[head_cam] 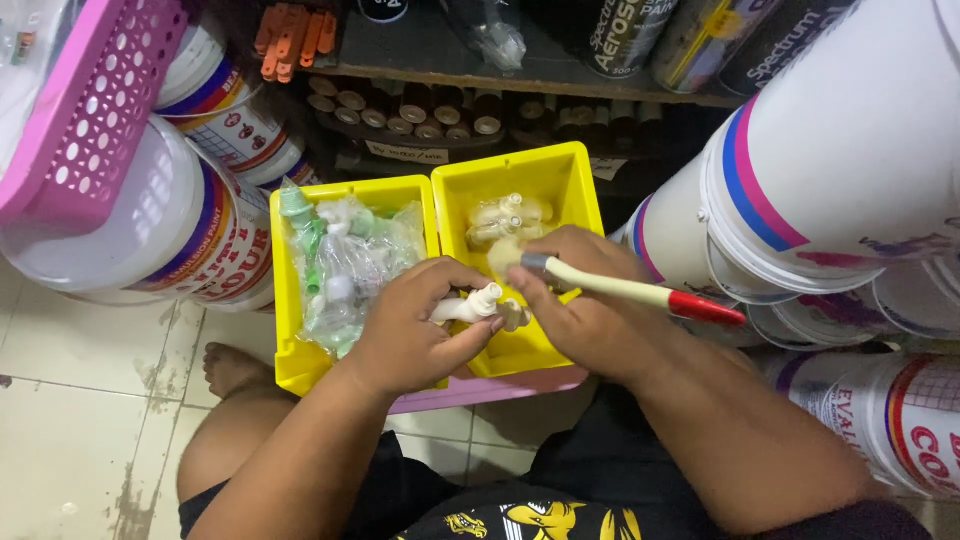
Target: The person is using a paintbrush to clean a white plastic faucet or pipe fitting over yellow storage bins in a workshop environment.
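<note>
Holding a white plastic tap [470, 305] in my left hand [415, 335], I am closing that grip firmly around its body, with the spout end sticking out toward my right hand [580, 300]. The right grip is wrapping around a paintbrush [625, 290] with a cream handle and red tip, bristles lying against the tap, so I judge the brushing to be underway. Just beyond both grips, the right yellow bin [575, 190] is holding a few more pale taps, while the left yellow bin [285, 330], beyond my left grip, is holding bagged taps [350, 265] with green parts; which of them are already cleaned I cannot tell. White paint buckets [850, 150] are crowding in right of the brush handle, a pink basket [90, 110] is hanging off to the far left, and my knee [240, 440] is sitting just below the left wrist.
</note>
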